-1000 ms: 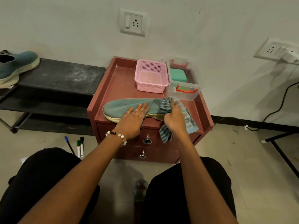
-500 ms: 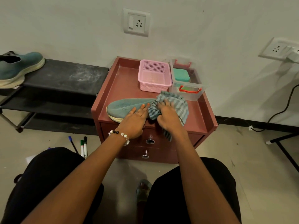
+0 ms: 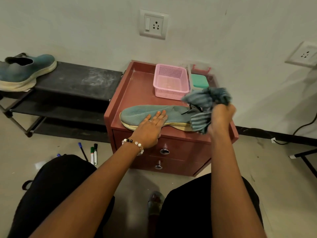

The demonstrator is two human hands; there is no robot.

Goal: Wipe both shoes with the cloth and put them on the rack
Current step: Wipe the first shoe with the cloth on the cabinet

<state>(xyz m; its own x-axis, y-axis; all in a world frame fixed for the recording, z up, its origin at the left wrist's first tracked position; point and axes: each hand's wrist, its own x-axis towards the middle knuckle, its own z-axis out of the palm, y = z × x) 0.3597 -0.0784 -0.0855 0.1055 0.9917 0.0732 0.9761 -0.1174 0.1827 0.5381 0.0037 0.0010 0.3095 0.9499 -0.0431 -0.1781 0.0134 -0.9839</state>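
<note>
left hand [image 3: 151,126] fingers flat on shoe [image 3: 137,114] | right hand [image 3: 221,117] fingers clamp cloth [image 3: 204,98]

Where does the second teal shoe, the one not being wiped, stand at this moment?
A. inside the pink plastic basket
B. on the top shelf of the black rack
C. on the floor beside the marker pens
B: the second teal shoe rests on the black rack, at the left end of its top shelf.
</note>
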